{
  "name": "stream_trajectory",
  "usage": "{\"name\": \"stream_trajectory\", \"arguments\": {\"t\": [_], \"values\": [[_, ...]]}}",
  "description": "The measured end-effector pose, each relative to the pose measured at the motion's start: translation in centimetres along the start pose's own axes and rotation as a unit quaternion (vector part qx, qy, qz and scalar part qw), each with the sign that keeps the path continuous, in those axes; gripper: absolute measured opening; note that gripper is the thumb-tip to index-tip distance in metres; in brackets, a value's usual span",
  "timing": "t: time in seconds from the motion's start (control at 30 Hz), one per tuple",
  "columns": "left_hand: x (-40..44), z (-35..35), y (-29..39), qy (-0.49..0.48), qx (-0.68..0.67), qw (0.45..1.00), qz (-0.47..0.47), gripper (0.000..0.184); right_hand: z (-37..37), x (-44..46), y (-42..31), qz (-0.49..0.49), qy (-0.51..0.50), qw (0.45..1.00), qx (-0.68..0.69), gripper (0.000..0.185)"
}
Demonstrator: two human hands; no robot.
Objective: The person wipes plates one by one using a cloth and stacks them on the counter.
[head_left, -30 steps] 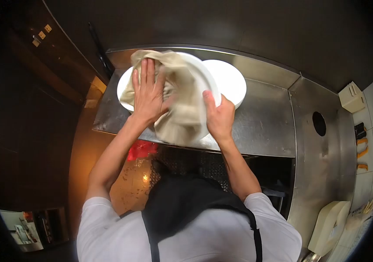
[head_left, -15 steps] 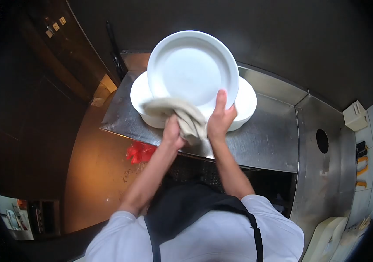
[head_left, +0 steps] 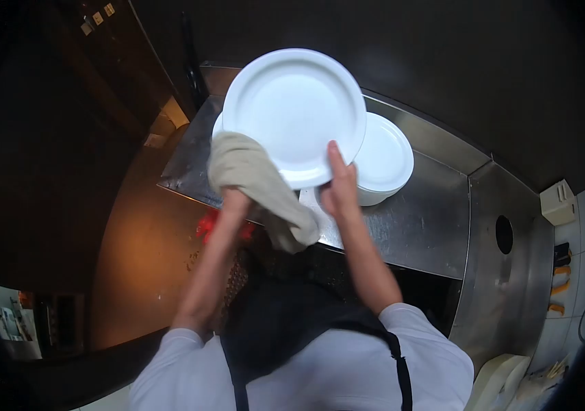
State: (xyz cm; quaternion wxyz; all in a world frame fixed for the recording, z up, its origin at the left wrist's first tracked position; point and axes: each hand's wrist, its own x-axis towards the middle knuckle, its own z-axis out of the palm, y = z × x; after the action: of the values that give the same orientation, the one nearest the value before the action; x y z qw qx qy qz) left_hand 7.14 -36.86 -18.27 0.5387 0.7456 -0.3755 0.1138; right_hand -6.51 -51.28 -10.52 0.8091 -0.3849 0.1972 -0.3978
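A white plate (head_left: 294,113) is held up in front of me, its inner face toward the camera. My right hand (head_left: 340,185) grips its lower right rim, thumb on the front and fingers out of sight behind. My left hand (head_left: 236,201) is closed on a beige cloth (head_left: 248,161), which covers the plate's lower left edge and hangs down to the right. Behind the held plate, to the right, stands a stack of white plates (head_left: 385,154). Another white stack shows only as a sliver (head_left: 218,125) at the left, mostly hidden by plate and cloth.
The stacks stand on a stainless steel counter (head_left: 422,219) with a raised back edge. A steel panel with a round hole (head_left: 504,234) lies to the right. Something red (head_left: 207,225) is below the counter's left front edge. Yellow-handled tools (head_left: 559,281) hang on the right wall.
The cloth and my left hand have moved left, to the plate's lower left edge. The held plate has shifted slightly left, uncovering more of the right stack.
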Motion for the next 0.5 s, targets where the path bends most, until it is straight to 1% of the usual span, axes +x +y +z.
{"name": "stream_trajectory", "arguments": {"t": [0.03,0.07,0.13,0.17,0.2,0.23,0.27,0.3,0.33,0.37,0.43,0.47,0.5], "values": [[0.5,-1.3,-2.9,-0.027,0.129,0.991,0.015,0.029,-1.8,1.0,-2.0,0.038,-0.069,0.996,-0.043,0.042],[1.0,-1.9,-5.4,-0.043,0.141,0.989,-0.004,0.027,-3.5,2.3,-2.5,0.047,-0.122,0.984,-0.119,0.041],[2.1,-2.9,-5.5,-0.076,0.164,0.982,-0.048,0.023,-3.1,1.9,-1.3,-0.041,-0.041,0.985,-0.162,0.038],[0.2,-1.1,-4.6,-0.092,-0.053,0.977,-0.185,0.025,-2.5,1.8,-0.6,-0.086,-0.005,0.979,-0.184,0.038],[-0.7,0.3,-0.1,0.007,-0.399,0.853,-0.336,0.027,-1.9,1.7,0.4,-0.106,0.059,0.975,-0.184,0.037],[-1.6,1.6,4.5,0.134,-0.555,0.699,-0.431,0.029,-1.3,2.0,1.4,-0.155,0.092,0.957,-0.227,0.037],[-3.7,3.6,6.1,0.098,-0.55,0.696,-0.45,0.034,-0.8,2.1,2.6,-0.202,0.125,0.934,-0.266,0.037],[-6.6,4.8,4.6,-0.026,-0.592,0.674,-0.441,0.036,-0.7,2.1,3.6,-0.244,0.161,0.906,-0.305,0.037],[-6.5,3.9,7.5,-0.052,-0.613,0.629,-0.476,0.033,-1.5,3.1,3.3,-0.185,0.142,0.926,-0.297,0.035],[-7.0,3.1,8.0,-0.104,-0.583,0.655,-0.47,0.035,-2.3,3.9,3.1,-0.138,0.125,0.946,-0.264,0.032],[-7.6,0.4,7.3,-0.121,-0.563,0.651,-0.494,0.035,-3.7,5.1,2.4,-0.098,0.132,0.94,-0.299,0.031],[-7.0,-0.3,5.8,-0.2,-0.392,0.822,-0.362,0.034,-4.3,5.5,2.1,-0.119,0.125,0.928,-0.33,0.031],[-8.3,-1.2,3.7,-0.21,-0.415,0.82,-0.335,0.036,-4.8,5.8,2.0,-0.106,0.119,0.927,-0.339,0.031]]}}
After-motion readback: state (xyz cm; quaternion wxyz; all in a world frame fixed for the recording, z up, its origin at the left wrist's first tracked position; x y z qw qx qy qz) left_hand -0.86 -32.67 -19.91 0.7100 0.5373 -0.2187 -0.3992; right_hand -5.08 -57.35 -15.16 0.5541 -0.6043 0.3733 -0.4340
